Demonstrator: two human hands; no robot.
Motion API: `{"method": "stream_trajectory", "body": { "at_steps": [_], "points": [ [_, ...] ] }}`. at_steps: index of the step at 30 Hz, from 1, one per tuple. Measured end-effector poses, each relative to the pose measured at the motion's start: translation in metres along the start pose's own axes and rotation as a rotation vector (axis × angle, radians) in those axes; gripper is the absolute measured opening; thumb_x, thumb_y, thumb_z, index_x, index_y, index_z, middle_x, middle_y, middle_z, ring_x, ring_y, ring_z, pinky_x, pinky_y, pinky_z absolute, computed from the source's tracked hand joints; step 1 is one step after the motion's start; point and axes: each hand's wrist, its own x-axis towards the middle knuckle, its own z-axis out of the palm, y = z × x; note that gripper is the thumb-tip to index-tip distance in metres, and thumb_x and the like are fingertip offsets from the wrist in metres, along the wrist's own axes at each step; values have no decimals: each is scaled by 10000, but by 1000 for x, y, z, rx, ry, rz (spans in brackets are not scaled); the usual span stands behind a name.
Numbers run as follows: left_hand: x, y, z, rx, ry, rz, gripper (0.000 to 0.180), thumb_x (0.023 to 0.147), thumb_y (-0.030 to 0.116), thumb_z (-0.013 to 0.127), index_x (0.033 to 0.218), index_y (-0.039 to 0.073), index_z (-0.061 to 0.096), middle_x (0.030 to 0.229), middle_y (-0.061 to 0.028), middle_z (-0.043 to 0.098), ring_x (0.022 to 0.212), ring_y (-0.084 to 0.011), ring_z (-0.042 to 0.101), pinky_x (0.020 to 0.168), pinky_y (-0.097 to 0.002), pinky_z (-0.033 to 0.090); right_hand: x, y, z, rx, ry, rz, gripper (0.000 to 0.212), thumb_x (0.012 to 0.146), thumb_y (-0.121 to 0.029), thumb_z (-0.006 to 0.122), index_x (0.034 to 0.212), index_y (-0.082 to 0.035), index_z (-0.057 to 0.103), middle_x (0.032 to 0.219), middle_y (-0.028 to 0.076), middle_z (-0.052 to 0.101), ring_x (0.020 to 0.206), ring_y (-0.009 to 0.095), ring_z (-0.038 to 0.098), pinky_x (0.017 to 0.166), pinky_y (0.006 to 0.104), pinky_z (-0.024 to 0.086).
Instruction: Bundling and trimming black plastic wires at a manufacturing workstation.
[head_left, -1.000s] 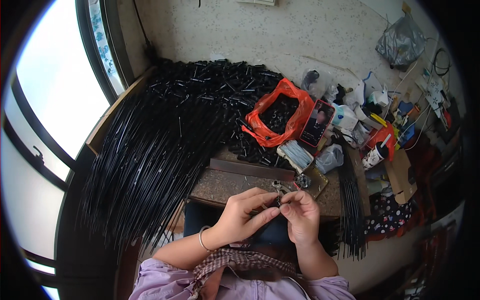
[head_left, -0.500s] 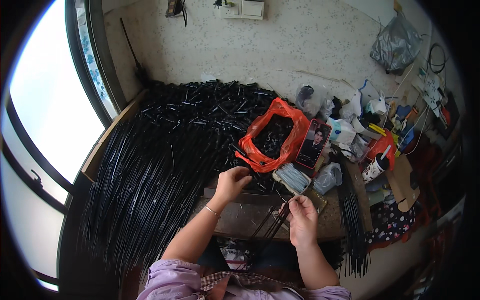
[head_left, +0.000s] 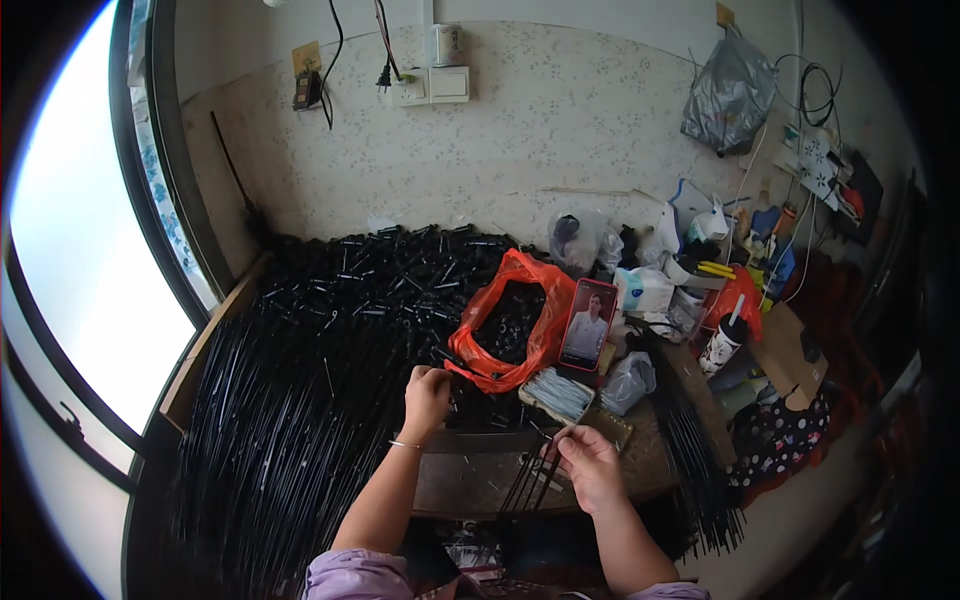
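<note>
The left hand reaches forward to the orange bag of small black pieces, its grip curled shut at the bag's near edge — what it pinches cannot be told. The right hand pinches a bundle of thin black rods, long axis running down toward the person, over the surface.

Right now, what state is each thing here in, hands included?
Left hand: closed, reaching into the black pieces beside the bag.
Right hand: pinching a bundle of thin black rods.
Orange bag: open, holding black pieces.
Phone: propped upright, screen lit.
Cup: upright, straw in it.
Grey bag: hanging on the wall.
Plug: dangling, unplugged.
</note>
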Motion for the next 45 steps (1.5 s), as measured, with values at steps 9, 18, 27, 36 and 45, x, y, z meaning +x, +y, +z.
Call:
{"method": "stream_trajectory", "body": {
  "at_steps": [9,18,27,36,45],
  "points": [
    [-73,138,-81,-1675,-557,-553,245,827,-14,549,1069,-50,563,1113,-189,560,913,-216,610,791,-286,524,-45,2,49,-5,-212,-73,150,839,-92,583,953,-4,541,903,85,591,818,163,570,770,279,448],
    [-105,164,-121,-1628,-605,-415,187,747,22,662,918,-29,602,1008,-227,542,802,-274,621,638,-376,564,-78,-2,65,62,-321,-75,167,803,-38,619,939,8,535,882,93,601,764,169,593,699,293,496],
    [-107,170,-130,-1537,-644,-263,153,709,1,679,848,-32,624,956,-131,517,814,-195,559,696,-276,511,-85,2,64,96,-329,-43,204,791,-2,626,947,-12,495,861,87,593,778,160,605,714,278,506],
    [-104,165,-114,-1683,-645,-408,128,751,-7,634,862,-50,590,943,-174,528,790,-240,585,639,-348,570,-78,2,62,83,-289,-56,231,795,-53,635,962,-10,480,886,85,580,768,164,598,696,288,505],
    [-85,166,-114,-1348,-663,-47,79,688,80,708,732,19,685,810,-87,590,814,-207,509,762,-331,390,-69,-9,52,63,-390,28,312,795,-84,639,1045,24,486,995,121,573,830,193,591,698,323,522]
  ]
}}
